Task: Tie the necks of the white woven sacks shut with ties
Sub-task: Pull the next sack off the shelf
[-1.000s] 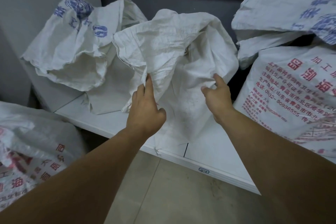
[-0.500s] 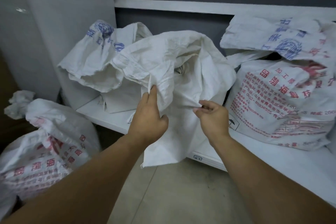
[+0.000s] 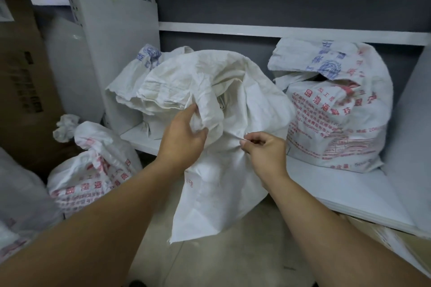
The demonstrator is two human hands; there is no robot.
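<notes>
— At the front edge of the lower shelf (image 3: 338, 189), what is recorded?

— One plain white woven sack (image 3: 224, 182), heavily creased. Its upper part rests on the shelf. Its lower part hangs past the edge towards the floor (image 3: 233, 258).

— State of the neck?

— Open. The mouth gapes and slumps to the left.

— The hands?

— The left hand (image 3: 182, 144) grasps a bunched fold of fabric just below the mouth, fingers curled round it. The right hand (image 3: 265, 149) pinches a small white point on the sack's front between thumb and forefinger, the other fingers curled in. Whether that point is a tie or a pucker of the weave cannot be told.

— Adjacent items?

— A filled red-printed sack (image 3: 338, 128) stands on the shelf just to the right, with a loose blue-printed sack (image 3: 314, 60) draped over its top. A second blue-marked sack (image 3: 144, 60) lies behind the plain one at left, touching it. On the floor at left sits another red-lettered sack (image 3: 93, 170), its neck bunched into a knot. A cardboard box (image 3: 21, 77) stands at far left.
</notes>
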